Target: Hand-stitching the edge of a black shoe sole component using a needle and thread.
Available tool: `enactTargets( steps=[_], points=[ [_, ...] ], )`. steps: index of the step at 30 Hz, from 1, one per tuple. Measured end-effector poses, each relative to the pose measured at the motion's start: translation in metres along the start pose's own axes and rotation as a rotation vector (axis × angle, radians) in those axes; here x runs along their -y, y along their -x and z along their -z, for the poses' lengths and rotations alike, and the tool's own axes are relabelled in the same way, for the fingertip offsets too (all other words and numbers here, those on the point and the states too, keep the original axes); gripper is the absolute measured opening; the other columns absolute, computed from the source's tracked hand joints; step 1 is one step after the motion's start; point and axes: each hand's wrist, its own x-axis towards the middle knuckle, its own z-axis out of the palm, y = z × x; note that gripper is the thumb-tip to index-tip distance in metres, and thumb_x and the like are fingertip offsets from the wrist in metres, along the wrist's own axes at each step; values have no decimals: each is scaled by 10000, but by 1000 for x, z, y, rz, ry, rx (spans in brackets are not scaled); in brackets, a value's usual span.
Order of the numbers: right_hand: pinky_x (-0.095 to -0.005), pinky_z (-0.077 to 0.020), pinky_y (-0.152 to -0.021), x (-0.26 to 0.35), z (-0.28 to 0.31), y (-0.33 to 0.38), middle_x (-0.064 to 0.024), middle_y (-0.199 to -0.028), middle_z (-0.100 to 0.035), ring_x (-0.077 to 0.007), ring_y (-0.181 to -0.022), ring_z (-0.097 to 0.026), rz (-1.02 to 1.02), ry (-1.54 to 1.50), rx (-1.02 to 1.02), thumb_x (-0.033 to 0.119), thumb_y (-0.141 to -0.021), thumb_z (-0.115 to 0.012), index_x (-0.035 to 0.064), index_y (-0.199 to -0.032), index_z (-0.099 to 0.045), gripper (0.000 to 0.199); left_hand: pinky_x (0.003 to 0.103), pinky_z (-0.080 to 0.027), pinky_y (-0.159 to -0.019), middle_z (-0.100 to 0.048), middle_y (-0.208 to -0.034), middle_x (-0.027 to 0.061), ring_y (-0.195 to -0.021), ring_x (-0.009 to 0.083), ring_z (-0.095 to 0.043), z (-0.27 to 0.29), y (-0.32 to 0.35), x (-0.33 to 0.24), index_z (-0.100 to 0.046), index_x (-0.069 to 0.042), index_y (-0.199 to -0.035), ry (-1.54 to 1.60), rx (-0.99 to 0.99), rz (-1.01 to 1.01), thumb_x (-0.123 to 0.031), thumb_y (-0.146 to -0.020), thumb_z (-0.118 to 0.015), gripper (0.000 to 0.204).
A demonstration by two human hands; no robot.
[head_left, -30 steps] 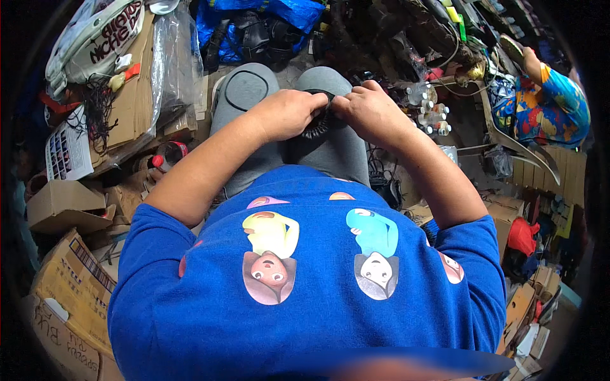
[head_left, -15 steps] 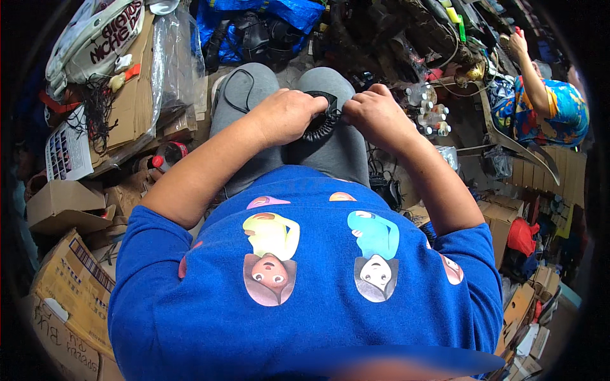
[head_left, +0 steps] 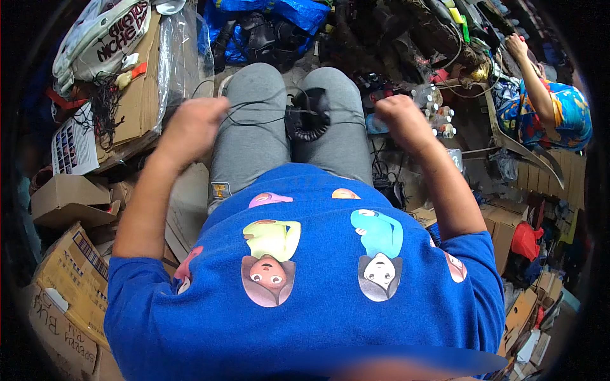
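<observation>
A black item with a curved, ridged edge (head_left: 309,127), perhaps a shoe, rests between my thighs. Thin black cord (head_left: 254,120) runs from it across my lap in loose loops. My left hand (head_left: 194,124) is out past my left knee, slightly blurred, its fingers closed on the cord. On the other side my right hand (head_left: 403,117) is raised beyond my right thigh, also closed. A strand stretches from the black item toward it, but the hand's back hides the grip itself.
Cardboard sheets (head_left: 136,105) and boxes (head_left: 70,200) lie to the left. A blue bag (head_left: 305,16) with dark items sits ahead. Several clear bottles (head_left: 441,120) stand at the right. Farther right, a person in a colourful shirt (head_left: 553,114) has an arm raised.
Both hands have moved apart from the black item, the left much farther out to the left, the right a little to the right. The cord now spreads across my lap.
</observation>
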Motion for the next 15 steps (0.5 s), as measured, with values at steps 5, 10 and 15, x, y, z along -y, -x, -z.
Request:
enactTargets(
  steps=[5, 10, 15],
  points=[
    [-266, -462, -675, -8, 17, 3, -29, -804, -573, -107, -746, -560, -362, -822, -217, 166, -878, -600, 19, -900, -610, 149, 221, -387, -634, -552, -744, -1, -730, 47, -475, 31, -13, -17, -580, 7, -853, 508, -136, 135, -75, -864, -572, 84],
    [-219, -438, -691, 30, 32, -11, -1, -852, -572, -66, -769, -525, -274, -834, -255, 168, -895, -582, 34, -1025, -608, 189, 247, -454, -765, -622, -808, 41, -815, 104, -581, 22, -45, -45, -616, -30, -864, 976, -126, 66, -148, -870, -619, 118],
    [-235, -433, -797, 11, -10, 10, -16, -916, -612, -89, -854, -545, -353, -948, -258, 6, -803, -538, 9, -1012, -611, 222, 379, -471, -864, -624, -836, 93, -952, 249, -606, -5, -57, -65, -528, -78, -870, 1664, -189, -108, -268, -949, -469, 214]
  ],
)
